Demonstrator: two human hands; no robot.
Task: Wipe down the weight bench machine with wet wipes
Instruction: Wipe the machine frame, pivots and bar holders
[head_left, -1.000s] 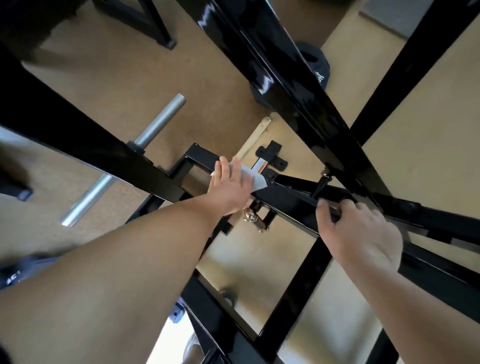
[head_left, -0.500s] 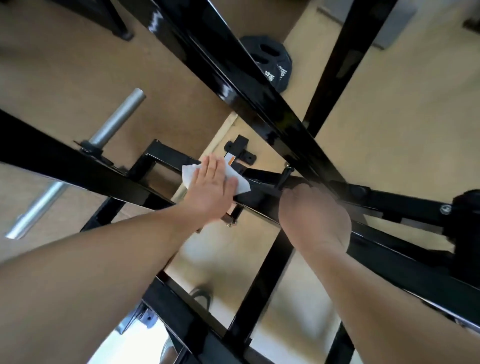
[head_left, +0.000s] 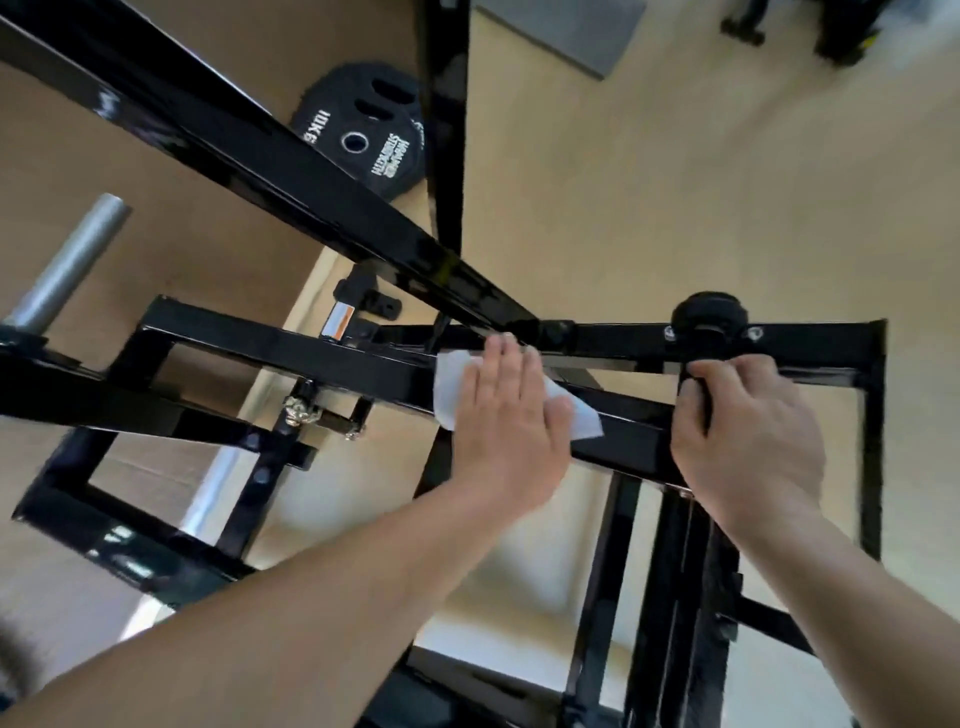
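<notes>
Beige gym floor (head_left: 675, 208), smooth and matte, with a darker tan panel (head_left: 182, 218) at left and a grey mat corner (head_left: 566, 31) at the top.

Weight bench machine (head_left: 322, 358): glossy black square-section steel tubing, hard-edged and reflective, filling most of the view. One long diagonal beam (head_left: 249, 150) from upper left down to centre; a second black post (head_left: 441, 130) dropping from the top edge to meet it. A horizontal crossbar (head_left: 810, 343) at right, capped with a round black knob (head_left: 709, 312). Rectangular frame sections at lower left, with bolts and a small orange-and-white label (head_left: 340, 317).

Brushed silver sleeve (head_left: 67, 265), cylindrical, at far left.

Black weight plate (head_left: 363, 130) flat on the floor behind the beams, round, matte rubbery look, white lettering "10KG", oval grip holes.

Left hand (head_left: 506, 415) flat, fingers extended and together, palm pressing a wet wipe (head_left: 449, 389) against the sloping black bar just below the centre joint. Right hand (head_left: 748, 431) clenched around a black upright just beside, below the knob, fingers curled over its edge.

Wipe white, thin, softly creased, pinned under the left palm, corners showing at both sides of the hand, draped over the bar's top face.
</notes>
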